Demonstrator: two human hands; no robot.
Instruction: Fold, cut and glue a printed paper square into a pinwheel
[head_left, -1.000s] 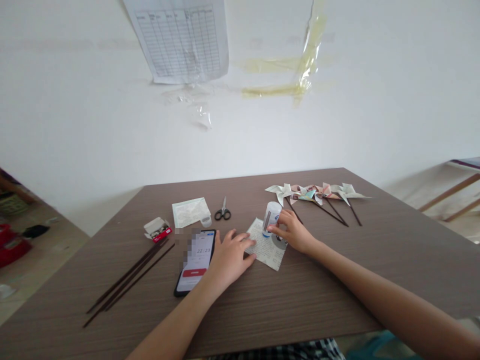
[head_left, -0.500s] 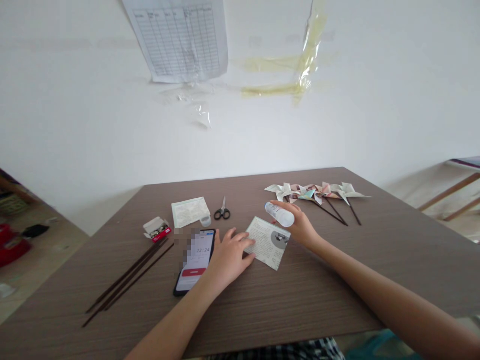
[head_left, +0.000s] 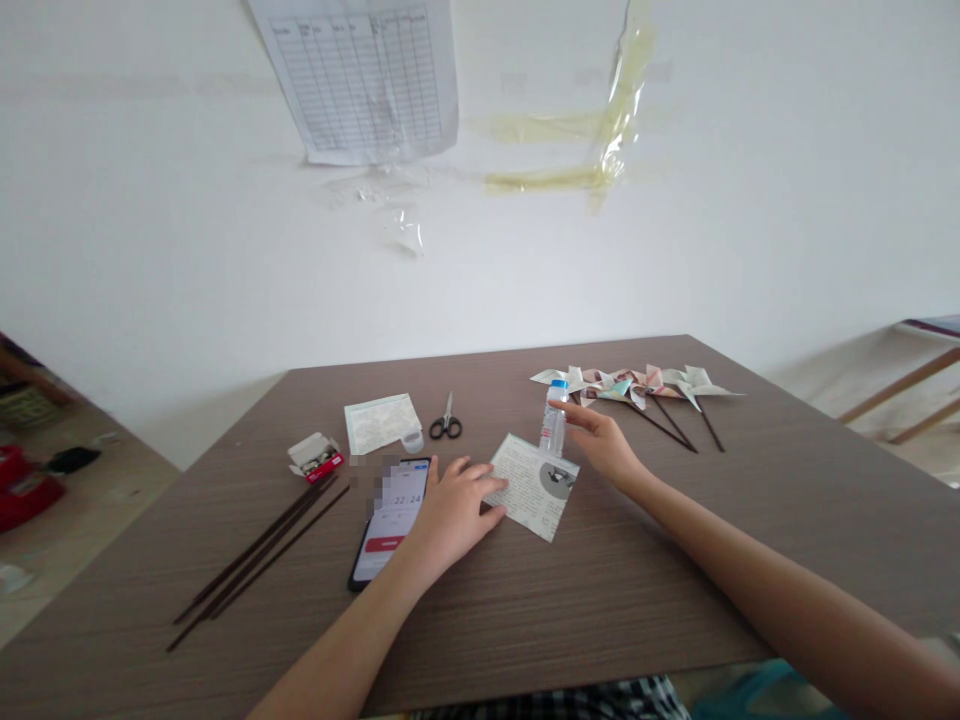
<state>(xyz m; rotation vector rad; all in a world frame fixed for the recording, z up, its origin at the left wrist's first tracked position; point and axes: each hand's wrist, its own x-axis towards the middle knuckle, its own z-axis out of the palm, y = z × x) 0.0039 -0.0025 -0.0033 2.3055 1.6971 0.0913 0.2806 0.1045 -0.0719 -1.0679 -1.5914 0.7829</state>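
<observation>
A square sheet of printed paper (head_left: 534, 490) with a round grey picture lies on the table before me. My left hand (head_left: 459, 500) is open, fingers spread, its fingertips resting on the sheet's left edge. Just behind the paper stands a small clear bottle (head_left: 553, 425) with a blue top and a label, upright. My right hand (head_left: 604, 440) is at the bottle's right side, with its fingers stretched out and not wrapped round it. One fingertip reaches the bottle near its top; whether it still touches cannot be made out.
A phone (head_left: 390, 540) lies beside my left hand. Dark sticks (head_left: 259, 555), a small red-and-white box (head_left: 315, 458), another paper sheet (head_left: 382, 422), a clear cap (head_left: 412, 440) and scissors (head_left: 446, 424) are on the left. Several paper pinwheels (head_left: 637, 385) on sticks lie at the back right.
The bottle, tilted in my right hand before, now stands upright on the table behind the paper. My right hand's fingers have loosened from it. My left hand has barely moved.
</observation>
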